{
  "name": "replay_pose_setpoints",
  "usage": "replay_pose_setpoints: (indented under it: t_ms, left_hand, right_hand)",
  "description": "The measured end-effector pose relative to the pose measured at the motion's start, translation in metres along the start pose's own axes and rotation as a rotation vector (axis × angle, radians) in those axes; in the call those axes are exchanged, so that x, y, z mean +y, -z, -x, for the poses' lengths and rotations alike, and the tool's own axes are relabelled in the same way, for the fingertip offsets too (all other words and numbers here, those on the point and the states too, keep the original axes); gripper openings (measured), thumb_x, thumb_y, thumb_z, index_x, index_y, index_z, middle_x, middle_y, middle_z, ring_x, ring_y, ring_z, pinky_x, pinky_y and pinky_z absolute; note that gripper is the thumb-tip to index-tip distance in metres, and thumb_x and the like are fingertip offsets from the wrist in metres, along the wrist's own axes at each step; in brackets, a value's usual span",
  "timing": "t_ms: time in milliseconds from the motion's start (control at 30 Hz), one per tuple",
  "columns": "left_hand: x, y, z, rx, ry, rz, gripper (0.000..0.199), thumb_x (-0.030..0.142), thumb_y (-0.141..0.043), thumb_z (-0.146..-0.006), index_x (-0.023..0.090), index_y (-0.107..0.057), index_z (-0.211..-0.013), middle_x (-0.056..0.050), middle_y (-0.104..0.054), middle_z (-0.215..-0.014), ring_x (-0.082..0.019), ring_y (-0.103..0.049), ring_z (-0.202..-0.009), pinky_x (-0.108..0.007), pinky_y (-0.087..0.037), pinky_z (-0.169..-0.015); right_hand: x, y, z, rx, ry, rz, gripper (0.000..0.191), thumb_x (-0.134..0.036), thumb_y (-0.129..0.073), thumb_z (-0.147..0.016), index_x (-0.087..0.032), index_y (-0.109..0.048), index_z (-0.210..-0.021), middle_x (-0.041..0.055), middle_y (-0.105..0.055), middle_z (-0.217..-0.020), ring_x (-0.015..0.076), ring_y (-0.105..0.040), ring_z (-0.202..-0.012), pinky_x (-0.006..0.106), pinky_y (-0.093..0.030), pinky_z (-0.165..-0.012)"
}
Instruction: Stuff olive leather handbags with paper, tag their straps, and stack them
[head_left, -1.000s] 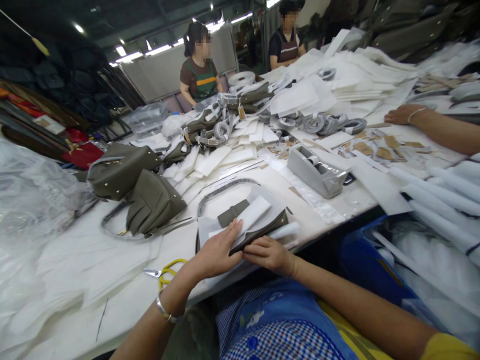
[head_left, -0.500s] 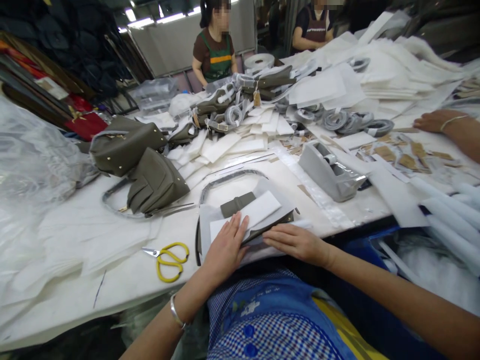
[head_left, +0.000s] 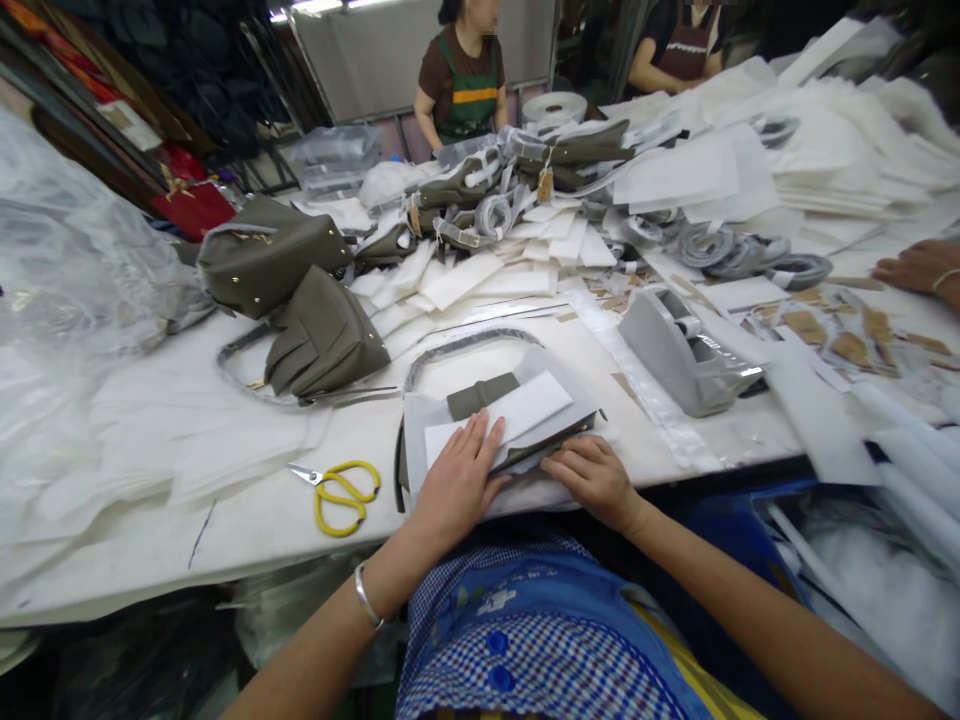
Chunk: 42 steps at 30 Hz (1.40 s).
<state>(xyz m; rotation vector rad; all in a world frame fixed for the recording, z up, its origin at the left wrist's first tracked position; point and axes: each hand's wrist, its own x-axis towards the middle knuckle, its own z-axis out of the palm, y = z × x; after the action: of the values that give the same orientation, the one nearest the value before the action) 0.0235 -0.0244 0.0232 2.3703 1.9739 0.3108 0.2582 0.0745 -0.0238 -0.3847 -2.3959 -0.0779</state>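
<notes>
At the far left, a heap of clear plastic (head_left: 82, 240) spilled over the table beside thin white sheets (head_left: 187, 430), and right of it sat two olive handbags, the rear one (head_left: 274, 265) close behind the front one (head_left: 326, 340), which had a grey-wrapped handle. Nearer the table's front edge lay yellow-handled scissors (head_left: 345, 497), their blades pointing left. The left hand (head_left: 459, 482), a silver bangle on its wrist, lay open with its fingers stretched over a white strip (head_left: 529, 405) — this rested on a pale sheet (head_left: 566, 380) over the olive bag (head_left: 482, 396), which lay at the front edge of the white table (head_left: 652, 445), its wrapped handle (head_left: 480, 337) arched out behind. The right hand (head_left: 592, 480) was at the bag's near edge with curled fingers, though whether they pinched anything could not be told. Behind the bag were loose white pieces (head_left: 465, 280), and farther back stood a person in a green apron (head_left: 474, 95). Right of the bag sat a grey tape dispenser (head_left: 667, 350), with coiled grey straps (head_left: 705, 245) behind it — and at the far right rested another person's hand (head_left: 915, 270)
</notes>
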Motion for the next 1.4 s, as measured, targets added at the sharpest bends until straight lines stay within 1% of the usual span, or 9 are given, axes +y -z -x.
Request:
replay_pose_setpoints:
  t_ms: [167, 333, 467, 600, 767, 833, 967, 1133, 1400]
  left_hand:
    - [0.005, -0.005, 0.001, 0.023, -0.003, -0.076, 0.07, 0.026, -0.061, -0.093, 0.014, -0.027, -0.153, -0.022, -0.028, -0.16, -0.032, -0.03, -0.147, -0.047, -0.036, -0.117]
    - [0.007, -0.004, 0.002, 0.029, -0.002, -0.113, 0.066, 0.024, -0.059, -0.093, 0.015, -0.03, -0.152, -0.021, -0.03, -0.159, -0.032, -0.032, -0.146, -0.047, -0.038, -0.115]
    - [0.009, -0.007, 0.002, 0.042, 0.008, -0.156, 0.059, 0.02, -0.053, -0.096, 0.019, -0.033, -0.152, -0.019, -0.032, -0.159, -0.031, -0.033, -0.146, -0.047, -0.038, -0.115]
    - [0.022, -0.013, -0.001, 0.051, 0.058, -0.225, 0.06, 0.007, -0.04, -0.093, 0.019, -0.034, -0.151, -0.014, -0.03, -0.161, -0.031, -0.03, -0.147, -0.054, -0.035, -0.115]
    - [0.047, -0.015, -0.014, 0.037, 0.121, -0.193, 0.064, 0.01, -0.045, -0.084, 0.01, -0.039, -0.147, -0.016, -0.027, -0.162, -0.034, -0.023, -0.149, -0.065, -0.026, -0.116]
    - [0.05, -0.015, -0.015, 0.053, 0.115, -0.176, 0.068, 0.011, -0.047, -0.083, 0.013, -0.036, -0.15, -0.016, -0.027, -0.161, -0.035, -0.024, -0.149, -0.066, -0.026, -0.115]
    - [0.031, -0.014, -0.007, 0.075, 0.007, -0.217, 0.078, 0.0, -0.042, -0.082, 0.026, -0.027, -0.155, -0.011, -0.027, -0.162, -0.032, -0.027, -0.149, -0.061, -0.033, -0.113]
    - [-0.004, -0.01, 0.0, 0.033, -0.179, -0.259, 0.085, -0.007, -0.039, -0.078, 0.031, -0.03, -0.154, -0.004, -0.03, -0.161, -0.027, -0.031, -0.147, -0.054, -0.039, -0.113]
    - [0.016, -0.032, 0.01, 0.23, -0.031, -0.247, 0.077, 0.002, -0.044, -0.084, 0.029, -0.028, -0.155, -0.003, -0.024, -0.163, -0.029, -0.023, -0.15, -0.056, -0.03, -0.118]
  right_hand:
    - [0.006, 0.032, -0.011, -0.108, 0.115, -0.042, 0.042, -0.011, -0.05, -0.098, -0.023, -0.056, -0.138, 0.0047, -0.073, -0.119, 0.0196, -0.063, -0.108, 0.037, -0.047, -0.098]
    - [0.035, 0.052, -0.044, -0.298, 0.081, 0.03, 0.071, -0.013, -0.065, -0.09, -0.025, -0.035, -0.153, 0.0089, -0.044, -0.154, 0.0296, -0.037, -0.144, 0.055, -0.028, -0.12]
    - [0.056, 0.026, -0.035, -0.248, 0.101, -0.018, 0.062, -0.013, -0.061, -0.093, -0.025, -0.04, -0.15, 0.0071, -0.057, -0.143, 0.0259, -0.052, -0.134, 0.05, -0.041, -0.115]
    - [0.054, 0.003, -0.01, -0.102, 0.011, -0.02, 0.054, -0.01, -0.051, -0.097, -0.027, -0.043, -0.149, 0.005, -0.061, -0.138, 0.0213, -0.058, -0.128, 0.043, -0.046, -0.112]
    - [0.049, 0.003, -0.007, -0.067, 0.009, -0.025, 0.053, -0.009, -0.05, -0.098, -0.028, -0.045, -0.147, 0.0045, -0.061, -0.138, 0.0205, -0.058, -0.128, 0.042, -0.046, -0.111]
    - [0.049, 0.006, -0.01, -0.056, 0.005, -0.028, 0.051, -0.01, -0.05, -0.098, -0.027, -0.048, -0.146, 0.005, -0.062, -0.137, 0.021, -0.058, -0.127, 0.043, -0.048, -0.11]
    - [0.04, 0.011, -0.011, -0.056, 0.002, -0.003, 0.049, -0.009, -0.05, -0.097, -0.024, -0.05, -0.144, 0.0072, -0.062, -0.137, 0.0226, -0.06, -0.125, 0.044, -0.052, -0.106]
    - [0.017, 0.009, -0.008, -0.01, -0.02, 0.049, 0.045, -0.01, -0.053, -0.095, -0.02, -0.056, -0.139, 0.0091, -0.065, -0.133, 0.0236, -0.063, -0.12, 0.042, -0.056, -0.101]
    - [0.012, 0.004, -0.01, 0.071, -0.081, -0.034, 0.044, -0.009, -0.051, -0.094, -0.021, -0.058, -0.136, 0.0085, -0.068, -0.129, 0.022, -0.064, -0.119, 0.043, -0.055, -0.1]
